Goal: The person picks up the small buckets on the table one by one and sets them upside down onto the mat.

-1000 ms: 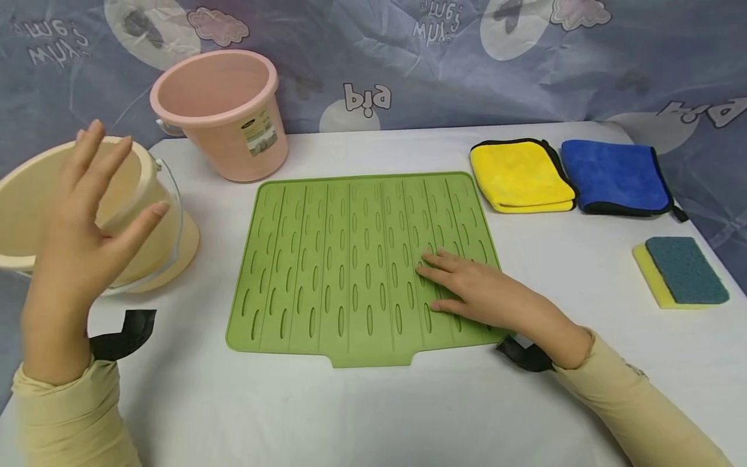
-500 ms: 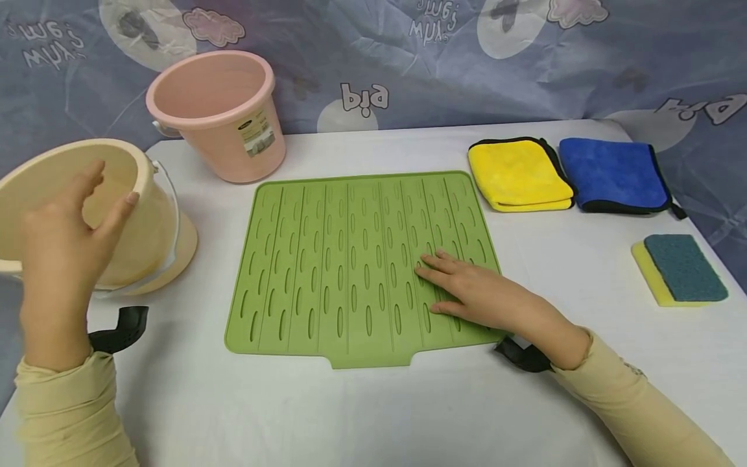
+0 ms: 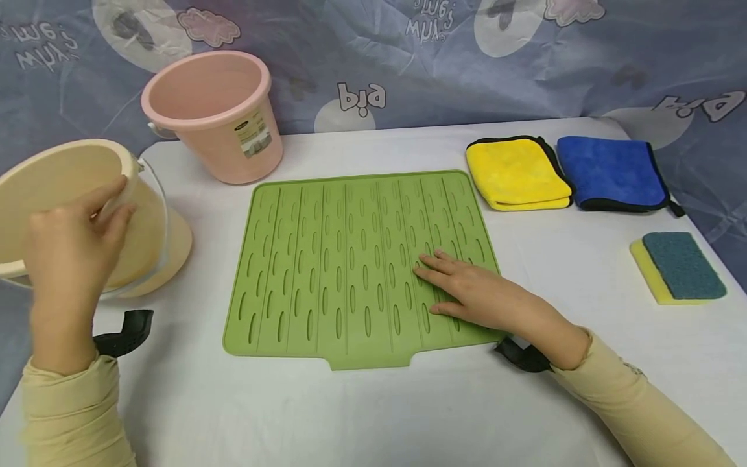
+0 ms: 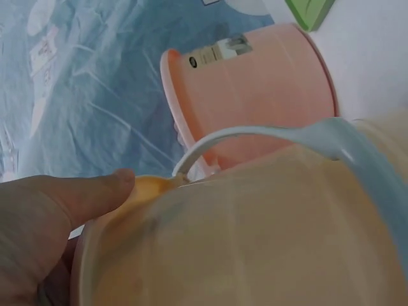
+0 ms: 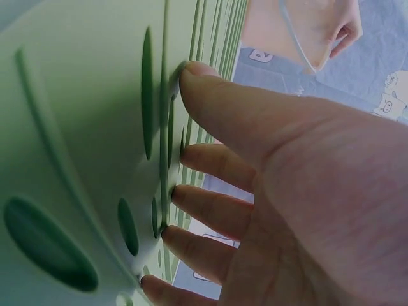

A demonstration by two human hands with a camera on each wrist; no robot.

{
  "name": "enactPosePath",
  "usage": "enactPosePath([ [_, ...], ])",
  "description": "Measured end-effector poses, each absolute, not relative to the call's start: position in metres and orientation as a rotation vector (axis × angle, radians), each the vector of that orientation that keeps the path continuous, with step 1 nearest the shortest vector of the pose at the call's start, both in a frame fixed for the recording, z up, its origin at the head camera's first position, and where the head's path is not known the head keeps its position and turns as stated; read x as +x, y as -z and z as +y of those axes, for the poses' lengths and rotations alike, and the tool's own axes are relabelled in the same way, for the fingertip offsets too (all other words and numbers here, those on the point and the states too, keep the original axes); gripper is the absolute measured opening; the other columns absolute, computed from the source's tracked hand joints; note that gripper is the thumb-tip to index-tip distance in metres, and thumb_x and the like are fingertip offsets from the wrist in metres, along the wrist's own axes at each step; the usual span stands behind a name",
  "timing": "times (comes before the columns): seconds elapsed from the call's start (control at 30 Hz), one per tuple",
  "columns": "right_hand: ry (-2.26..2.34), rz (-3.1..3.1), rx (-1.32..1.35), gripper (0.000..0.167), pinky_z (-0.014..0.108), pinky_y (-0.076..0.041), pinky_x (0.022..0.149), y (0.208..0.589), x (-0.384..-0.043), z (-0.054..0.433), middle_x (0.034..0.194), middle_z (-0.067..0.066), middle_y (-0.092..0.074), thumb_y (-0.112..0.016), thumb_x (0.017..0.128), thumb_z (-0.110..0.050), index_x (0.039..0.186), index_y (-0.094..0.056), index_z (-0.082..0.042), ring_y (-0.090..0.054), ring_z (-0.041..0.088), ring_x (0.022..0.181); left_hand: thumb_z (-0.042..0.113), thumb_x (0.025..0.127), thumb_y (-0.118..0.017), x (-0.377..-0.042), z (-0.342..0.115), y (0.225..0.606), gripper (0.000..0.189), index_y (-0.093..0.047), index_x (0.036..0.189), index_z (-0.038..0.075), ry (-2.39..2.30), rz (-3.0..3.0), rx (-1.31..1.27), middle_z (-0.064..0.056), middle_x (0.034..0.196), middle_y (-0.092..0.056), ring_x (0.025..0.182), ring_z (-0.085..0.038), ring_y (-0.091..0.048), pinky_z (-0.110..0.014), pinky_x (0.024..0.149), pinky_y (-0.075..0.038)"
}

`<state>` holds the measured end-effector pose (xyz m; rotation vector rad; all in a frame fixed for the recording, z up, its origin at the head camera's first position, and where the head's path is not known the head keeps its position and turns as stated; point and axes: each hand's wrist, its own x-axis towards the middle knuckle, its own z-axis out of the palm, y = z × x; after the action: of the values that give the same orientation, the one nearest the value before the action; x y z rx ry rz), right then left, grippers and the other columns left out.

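Observation:
At the left my left hand grips the near rim of a cream bucket. In the left wrist view the thumb lies against the rim, and the other fingers are mostly hidden behind it. The bucket's pale blue handle hangs down its side. My right hand rests on the right part of a green ridged silicone mat, fingers spread and fairly straight. Seen from the right wrist, the fingertips touch the mat's slotted surface. The mat lies flat, its tab toward me.
Behind the cream bucket stands a pink bucket. Folded yellow and blue cloths lie side by side at the back right. A sponge with a green scouring side is nearer, at the right table edge.
My left hand has come down from above the cream bucket with raised fingers and closed on its rim. The right hand has stayed on the mat.

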<state>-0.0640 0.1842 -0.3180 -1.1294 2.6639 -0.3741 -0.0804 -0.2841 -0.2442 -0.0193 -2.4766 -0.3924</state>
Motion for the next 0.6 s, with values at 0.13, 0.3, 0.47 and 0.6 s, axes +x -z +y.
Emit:
enactPosePath([
  [0.13, 0.377, 2.66, -1.126, 0.063, 0.051, -0.031, 0.101, 0.318, -0.064, 0.184, 0.144, 0.02, -0.033, -0.064, 0.09, -0.03, 0.14, -0.041, 0.0, -0.024, 0.038, 0.133, 0.015, 0.089, -0.064, -0.079, -0.291, 0.243, 0.03, -0.065, 0.12, 0.014, 0.465, -2.421, 0.141, -0.019, 0.102, -0.064, 0.091, -0.041, -0.059, -0.033, 0.083, -0.039],
  [0.3, 0.381, 2.663, -1.13, 0.063, 0.051, -0.031, 0.101, 0.318, -0.064, 0.184, 0.144, 0.02, -0.034, -0.064, 0.09, -0.029, 0.14, -0.041, 0.0, -0.025, 0.038, 0.133, 0.02, 0.093, -0.058, -0.079, -0.302, 0.241, 0.033, -0.06, 0.126, 0.025, 0.782, -2.364, 0.429, -0.003, 0.127, -0.055, 0.106, -0.003, -0.051, -0.01, 0.088, -0.036],
  [0.47, 0.383, 2.664, -1.134, 0.063, 0.051, -0.03, 0.101, 0.32, -0.064, 0.185, 0.144, 0.021, -0.034, -0.064, 0.09, -0.029, 0.14, -0.04, 0.001, -0.025, 0.039, 0.133, 0.023, 0.092, -0.059, -0.078, -0.312, 0.243, 0.032, -0.061, 0.124, 0.025, 0.872, -2.217, 0.509, -0.001, 0.126, -0.056, 0.107, 0.002, -0.048, -0.014, 0.092, -0.036],
  [0.6, 0.387, 2.668, -1.143, 0.063, 0.052, -0.03, 0.101, 0.32, -0.064, 0.185, 0.143, 0.021, -0.034, -0.064, 0.09, -0.029, 0.14, -0.04, 0.001, -0.025, 0.039, 0.133, 0.031, 0.093, -0.057, -0.078, -0.322, 0.248, 0.031, -0.063, 0.124, 0.028, 0.672, -2.172, 0.524, 0.004, 0.123, -0.058, 0.105, 0.005, -0.048, -0.013, 0.093, -0.033],
])
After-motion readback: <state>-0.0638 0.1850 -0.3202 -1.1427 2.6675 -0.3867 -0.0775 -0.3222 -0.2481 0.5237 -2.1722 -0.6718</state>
